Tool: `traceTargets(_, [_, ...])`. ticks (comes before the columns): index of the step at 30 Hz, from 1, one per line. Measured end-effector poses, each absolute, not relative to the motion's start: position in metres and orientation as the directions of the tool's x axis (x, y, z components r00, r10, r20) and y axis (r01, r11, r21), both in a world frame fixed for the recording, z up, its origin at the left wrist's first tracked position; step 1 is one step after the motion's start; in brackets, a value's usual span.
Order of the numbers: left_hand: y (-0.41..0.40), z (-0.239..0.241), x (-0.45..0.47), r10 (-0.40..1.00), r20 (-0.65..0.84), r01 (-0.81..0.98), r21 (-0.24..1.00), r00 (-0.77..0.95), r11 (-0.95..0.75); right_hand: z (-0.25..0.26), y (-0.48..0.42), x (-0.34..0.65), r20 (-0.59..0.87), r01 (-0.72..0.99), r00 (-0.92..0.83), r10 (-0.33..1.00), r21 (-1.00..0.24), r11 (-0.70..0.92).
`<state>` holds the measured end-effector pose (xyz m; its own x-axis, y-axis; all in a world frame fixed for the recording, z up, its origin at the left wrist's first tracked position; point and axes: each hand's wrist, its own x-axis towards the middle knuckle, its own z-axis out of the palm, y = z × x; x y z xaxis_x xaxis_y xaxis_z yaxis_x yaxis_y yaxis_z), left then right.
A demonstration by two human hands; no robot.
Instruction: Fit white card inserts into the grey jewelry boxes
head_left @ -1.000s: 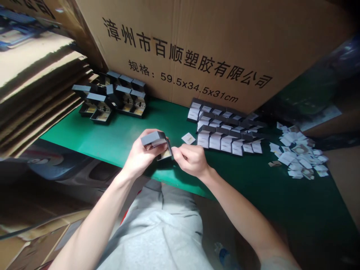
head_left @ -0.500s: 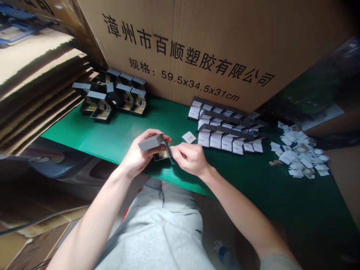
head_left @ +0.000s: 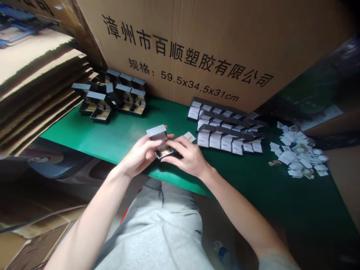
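Note:
A small dark jewelry box (head_left: 164, 152) with its lid raised is in my left hand (head_left: 142, 153), thumb across the inside of the lid and fingers behind. A pale, yellowish lining shows in its base. My right hand (head_left: 189, 154) holds the box's right side, thumb at the front edge and fingertips at the lid's inner side; whether a small piece lies under them I cannot tell. A white card (head_left: 190, 137) with a small gold-coloured mark lies on the green table just behind my right hand.
Open boxes with white inserts (head_left: 221, 141) stand in rows right of centre. More open dark boxes (head_left: 101, 112) stand at the left. Loose white cards (head_left: 302, 159) are heaped at the right. A large carton (head_left: 168, 22) rises behind; cardboard sheets (head_left: 36, 71) are stacked at left.
The box has turned in my left hand so its inside faces me. My right hand has gone from a closed pinch beside the box to fingers spread onto its right side.

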<state>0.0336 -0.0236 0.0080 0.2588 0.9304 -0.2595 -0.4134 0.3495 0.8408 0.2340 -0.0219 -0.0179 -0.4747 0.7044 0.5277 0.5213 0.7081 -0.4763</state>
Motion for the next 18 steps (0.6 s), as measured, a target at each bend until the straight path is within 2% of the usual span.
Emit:
traceTargets(6, [-0.026,0.002,0.030,0.920,-0.206,-0.463,0.814,0.334,0.351,-0.013,-0.022,0.237,0.566,0.473,-0.500,0.656,-0.456,0.754])
traceTargets(13, [-0.026,-0.003,0.031,0.919,-0.208,-0.431,0.834,0.336,0.346,-0.013,-0.022,0.237,0.522,0.489,-0.549,0.653,-0.433,0.757])
traceTargets(18, [-0.025,-0.005,0.030,0.923,-0.160,-0.428,0.849,0.350,0.310,-0.016,-0.022,0.235,0.547,0.469,-0.534,0.645,-0.442,0.764])
